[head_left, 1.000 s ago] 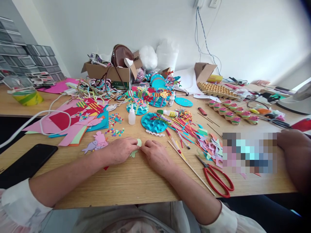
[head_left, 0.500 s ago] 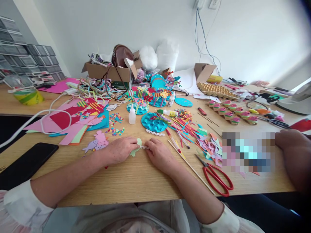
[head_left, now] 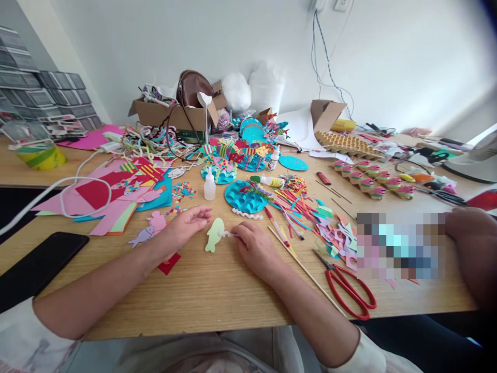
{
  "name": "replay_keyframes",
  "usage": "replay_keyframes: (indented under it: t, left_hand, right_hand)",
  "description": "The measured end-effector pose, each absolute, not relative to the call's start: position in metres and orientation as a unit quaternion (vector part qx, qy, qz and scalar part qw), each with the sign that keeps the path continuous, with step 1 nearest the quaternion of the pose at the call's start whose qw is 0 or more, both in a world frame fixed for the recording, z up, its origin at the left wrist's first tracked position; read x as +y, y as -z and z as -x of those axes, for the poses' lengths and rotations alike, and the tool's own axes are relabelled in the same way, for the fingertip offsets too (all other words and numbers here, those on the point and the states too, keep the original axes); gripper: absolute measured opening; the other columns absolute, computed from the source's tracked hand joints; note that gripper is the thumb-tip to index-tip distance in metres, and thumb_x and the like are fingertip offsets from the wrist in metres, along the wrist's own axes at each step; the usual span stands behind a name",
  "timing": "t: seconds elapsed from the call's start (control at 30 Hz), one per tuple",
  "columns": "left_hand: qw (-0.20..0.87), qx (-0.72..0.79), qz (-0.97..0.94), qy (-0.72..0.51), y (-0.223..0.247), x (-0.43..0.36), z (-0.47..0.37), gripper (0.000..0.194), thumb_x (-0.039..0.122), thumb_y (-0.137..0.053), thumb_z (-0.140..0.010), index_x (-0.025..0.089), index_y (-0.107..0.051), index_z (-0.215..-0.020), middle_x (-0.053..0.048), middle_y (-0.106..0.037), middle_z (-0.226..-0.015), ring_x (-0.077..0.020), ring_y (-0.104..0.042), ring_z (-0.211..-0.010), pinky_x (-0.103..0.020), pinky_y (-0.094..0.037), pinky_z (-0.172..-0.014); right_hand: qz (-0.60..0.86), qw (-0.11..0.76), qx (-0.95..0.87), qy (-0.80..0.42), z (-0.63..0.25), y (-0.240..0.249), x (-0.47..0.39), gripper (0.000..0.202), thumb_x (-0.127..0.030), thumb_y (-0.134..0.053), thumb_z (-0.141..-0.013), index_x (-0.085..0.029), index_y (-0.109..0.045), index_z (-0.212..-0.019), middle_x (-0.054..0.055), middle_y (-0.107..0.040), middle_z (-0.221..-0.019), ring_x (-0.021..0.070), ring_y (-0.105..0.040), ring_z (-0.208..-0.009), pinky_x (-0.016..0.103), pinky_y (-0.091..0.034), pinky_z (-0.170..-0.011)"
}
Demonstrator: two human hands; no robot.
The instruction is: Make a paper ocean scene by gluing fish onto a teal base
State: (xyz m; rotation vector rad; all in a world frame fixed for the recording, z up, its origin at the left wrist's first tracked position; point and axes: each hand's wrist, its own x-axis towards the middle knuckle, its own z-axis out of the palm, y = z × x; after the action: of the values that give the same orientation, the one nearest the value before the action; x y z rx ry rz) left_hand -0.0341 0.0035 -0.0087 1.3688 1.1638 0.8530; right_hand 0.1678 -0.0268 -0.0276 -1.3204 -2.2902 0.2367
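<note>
My right hand [head_left: 256, 248] pinches the end of a white wavy strip [head_left: 229, 234] low over the table. At the strip's other end is a pale green paper fish [head_left: 213, 239], the two touching. My left hand [head_left: 189, 225] is just left of the fish, fingers stretched and holding nothing. Purple [head_left: 142, 237] and pink paper fish [head_left: 156, 221] lie beyond my left forearm, and a red paper piece [head_left: 169, 263] is on its near side. A small white squeeze bottle [head_left: 209, 185] stands behind the green fish. Another wavy strip [head_left: 247, 214] rests by a blue scalloped disc [head_left: 246, 197].
Red-handled scissors [head_left: 349, 290] and a thin wooden stick [head_left: 306, 272] lie to the right, near paper scraps [head_left: 337, 233]. A black phone [head_left: 42, 267] is at left, below stacked coloured paper [head_left: 93, 194]. Another person's arm [head_left: 464, 243] rests at the right edge.
My left hand has let go of the green fish and drawn back up and left, its fingers now apart. My right hand still pinches the wavy strip.
</note>
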Motion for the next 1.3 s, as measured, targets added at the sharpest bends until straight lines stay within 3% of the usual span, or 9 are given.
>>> replay_keyframes:
  t: [0.2, 0.5, 0.8, 1.13, 1.3]
  left_hand:
    - [0.699, 0.424, -0.448, -0.362, 0.002, -0.005, 0.032, 0.033, 0.034, -0.063, -0.078, 0.016, -0.059, -0.105, -0.006, -0.065, -0.095, -0.0155, -0.06, -0.082, -0.027, -0.047, -0.071]
    - [0.676, 0.443, -0.469, -0.356, 0.009, -0.006, 0.013, 0.036, 0.026, -0.072, -0.065, 0.018, -0.054, -0.094, 0.001, -0.058, -0.079, -0.0108, -0.052, -0.068, -0.021, -0.039, -0.056]
    - [0.632, 0.449, -0.515, -0.366, 0.007, -0.01, 0.005, 0.027, 0.021, -0.064, -0.067, 0.017, -0.052, -0.091, 0.003, -0.053, -0.077, -0.0098, -0.048, -0.069, -0.021, -0.037, -0.06]
    - [0.612, 0.461, -0.516, -0.381, 0.006, -0.008, 0.006, 0.026, 0.017, -0.061, -0.066, 0.018, -0.052, -0.09, 0.004, -0.053, -0.078, -0.0101, -0.048, -0.071, -0.021, -0.036, -0.061]
    - [0.622, 0.461, -0.498, -0.39, 0.012, -0.006, 0.017, 0.029, 0.016, -0.061, -0.066, 0.018, -0.052, -0.093, 0.004, -0.052, -0.078, -0.0093, -0.047, -0.069, -0.02, -0.037, -0.06]
  right_hand:
    - [0.43, 0.359, -0.827, -0.052, -0.169, 0.029, -0.027, 0.019, -0.01, -0.042, -0.087, -0.016, -0.06, -0.085, 0.007, -0.062, -0.081, 0.0166, -0.056, -0.077, 0.026, -0.044, -0.066]
    - [0.413, 0.349, -0.841, 0.001, -0.168, 0.028, -0.03, 0.021, -0.012, -0.04, -0.09, -0.015, -0.061, -0.09, 0.009, -0.062, -0.083, 0.0176, -0.057, -0.079, 0.028, -0.046, -0.068]
    - [0.436, 0.29, -0.852, 0.017, -0.168, 0.024, -0.033, 0.023, -0.013, -0.039, -0.091, -0.016, -0.062, -0.094, 0.009, -0.063, -0.089, 0.0178, -0.056, -0.083, 0.028, -0.044, -0.073]
    - [0.419, 0.33, -0.845, 0.025, -0.17, 0.025, -0.032, 0.016, -0.015, -0.044, -0.09, -0.016, -0.059, -0.093, 0.008, -0.064, -0.088, 0.0182, -0.058, -0.081, 0.028, -0.046, -0.071]
    - [0.424, 0.307, -0.851, 0.045, -0.171, 0.021, -0.033, 0.017, -0.015, -0.044, -0.09, -0.016, -0.06, -0.085, 0.007, -0.063, -0.083, 0.0174, -0.056, -0.076, 0.028, -0.044, -0.068]
